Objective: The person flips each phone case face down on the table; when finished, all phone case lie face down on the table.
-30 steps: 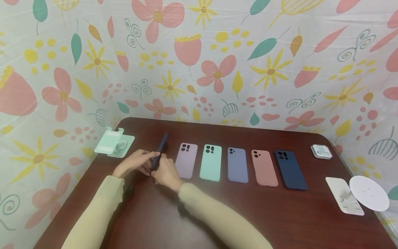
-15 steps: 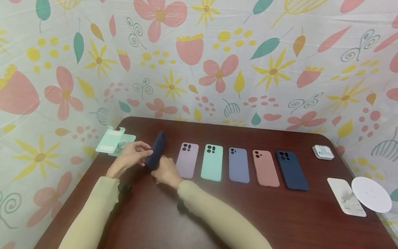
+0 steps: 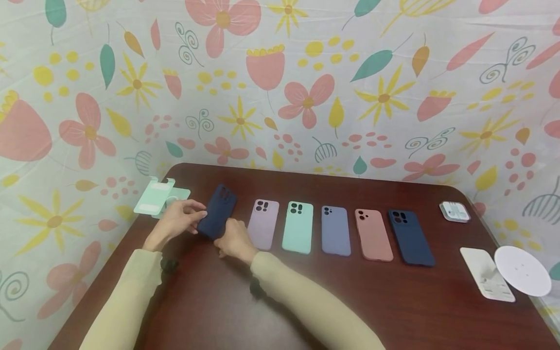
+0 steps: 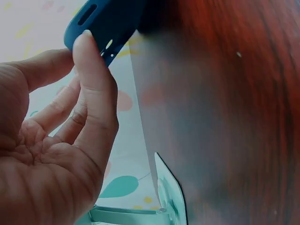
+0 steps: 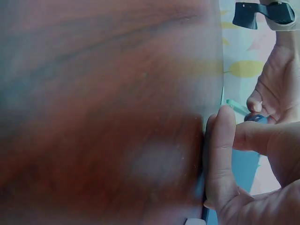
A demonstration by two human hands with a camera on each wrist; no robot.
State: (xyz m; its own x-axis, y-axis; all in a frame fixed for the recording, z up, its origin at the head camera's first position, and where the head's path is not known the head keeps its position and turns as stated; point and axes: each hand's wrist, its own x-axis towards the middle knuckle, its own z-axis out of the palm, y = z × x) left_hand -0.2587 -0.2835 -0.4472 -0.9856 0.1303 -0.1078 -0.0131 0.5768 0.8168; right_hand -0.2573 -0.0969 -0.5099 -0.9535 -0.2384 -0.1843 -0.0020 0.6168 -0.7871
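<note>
At the left end of a row lies a dark blue phone case (image 3: 220,212), slightly tilted, its camera cut-outs toward the far side. My left hand (image 3: 175,221) pinches its left edge; the left wrist view shows thumb and finger on the rim of the case (image 4: 115,21), near a slot. My right hand (image 3: 235,240) grips its lower right edge with curled fingers. In the right wrist view the case (image 5: 246,168) is partly hidden behind that hand. Beside it lies a lilac phone case (image 3: 263,226).
Further right lie mint (image 3: 298,231), periwinkle (image 3: 336,233), pink (image 3: 375,238) and navy (image 3: 413,240) phone cases. A mint phone stand (image 3: 153,197) stands at the left edge. White boxed earphones (image 3: 455,212) and a white stand with a round base (image 3: 522,271) sit at the right.
The dark blue case has turned from on edge to nearly flat, its back now facing up. My left hand has moved left and slightly down with its edge; my right hand stays nearly in place.
</note>
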